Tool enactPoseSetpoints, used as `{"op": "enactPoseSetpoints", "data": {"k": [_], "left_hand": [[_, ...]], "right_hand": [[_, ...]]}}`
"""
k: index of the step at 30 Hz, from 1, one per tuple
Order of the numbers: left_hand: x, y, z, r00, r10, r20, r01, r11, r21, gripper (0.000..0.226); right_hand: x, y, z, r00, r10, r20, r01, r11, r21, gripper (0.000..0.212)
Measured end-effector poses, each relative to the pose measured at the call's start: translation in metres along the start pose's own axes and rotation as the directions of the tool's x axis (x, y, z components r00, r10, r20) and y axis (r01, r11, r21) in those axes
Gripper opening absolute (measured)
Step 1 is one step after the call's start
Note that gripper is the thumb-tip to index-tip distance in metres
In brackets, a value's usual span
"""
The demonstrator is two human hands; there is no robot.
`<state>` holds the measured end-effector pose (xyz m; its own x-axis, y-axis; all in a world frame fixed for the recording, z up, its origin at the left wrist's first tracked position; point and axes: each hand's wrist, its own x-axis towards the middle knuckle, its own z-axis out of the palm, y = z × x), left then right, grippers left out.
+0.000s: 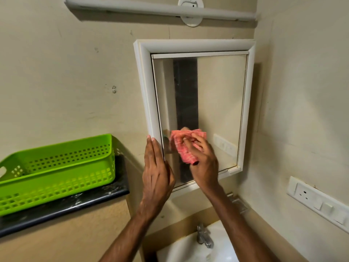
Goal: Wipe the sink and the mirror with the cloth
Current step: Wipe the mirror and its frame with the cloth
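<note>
Fingers of the right hand (pixel 203 159) press a bunched pink cloth (pixel 186 146) flat against the lower left of the mirror (pixel 217 103), the thumb tucked under the crumpled fabric. The left hand (pixel 156 167) stands edge-on with fingers straight and together, tips touching the white frame's left side. Both bare forearms reach up from the bottom of the view, above the white sink (pixel 222 248) and its chrome tap (pixel 204 236). A green basket (pixel 56 171) sits on the dark ledge at left.
</note>
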<state>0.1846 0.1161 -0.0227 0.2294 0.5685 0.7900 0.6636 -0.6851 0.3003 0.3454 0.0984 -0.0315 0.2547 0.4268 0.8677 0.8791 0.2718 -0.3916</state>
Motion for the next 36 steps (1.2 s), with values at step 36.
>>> {"op": "enactPoseSetpoints", "data": {"k": [36], "left_hand": [[-0.009,0.000,-0.032,0.994,-0.104,0.043,0.104,0.995,-0.004,0.091]], "right_hand": [[-0.046,-0.025,-0.018,0.892,0.402,0.206,-0.451,0.825,0.342,0.043]]}}
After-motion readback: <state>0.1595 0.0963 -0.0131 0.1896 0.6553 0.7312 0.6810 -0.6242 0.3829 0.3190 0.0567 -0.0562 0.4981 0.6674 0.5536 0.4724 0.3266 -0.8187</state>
